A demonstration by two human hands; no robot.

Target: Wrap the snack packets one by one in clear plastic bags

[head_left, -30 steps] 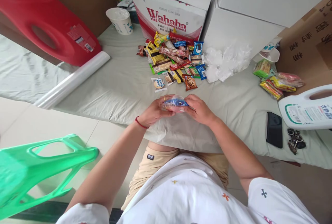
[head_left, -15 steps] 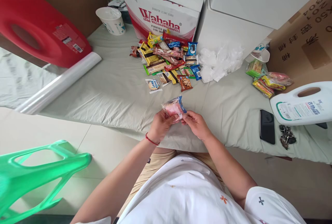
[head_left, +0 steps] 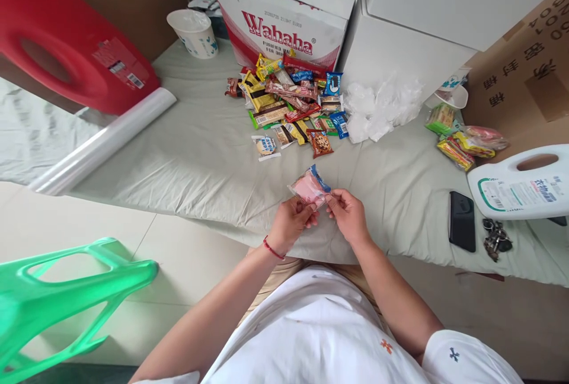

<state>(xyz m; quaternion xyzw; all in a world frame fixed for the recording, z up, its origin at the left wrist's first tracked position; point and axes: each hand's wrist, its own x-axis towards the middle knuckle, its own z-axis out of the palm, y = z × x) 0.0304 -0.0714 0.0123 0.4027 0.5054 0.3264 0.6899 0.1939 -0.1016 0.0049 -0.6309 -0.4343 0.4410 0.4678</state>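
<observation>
Between my two hands is a small clear plastic bag [head_left: 308,185] with something pink and blue packed inside, held over the front of the cloth-covered surface. The fingers of my left hand [head_left: 294,223] pinch its lower edge. My right hand [head_left: 347,213] grips its right corner between thumb and forefinger. Beyond the hands lies a pile of wrapped snacks [head_left: 296,96] in yellow, red, brown and blue. Nearest me in that pile are a brown cookie packet [head_left: 319,143] and a white packet [head_left: 267,147]. Crumpled clear plastic bags [head_left: 382,108] sit right of the pile.
A white carton [head_left: 284,22] stands behind the snacks. At left are a red jug [head_left: 89,40], a plastic roll [head_left: 106,141], a paper cup [head_left: 195,37] and a green stool [head_left: 80,289]. Rightward lie bagged snacks [head_left: 466,141], a white bottle [head_left: 528,185], a phone [head_left: 462,221] and keys [head_left: 496,239].
Both hands have shifted slightly right with the bag, which has turned a little. More of its pink contents shows. The whole view has moved slightly too.
</observation>
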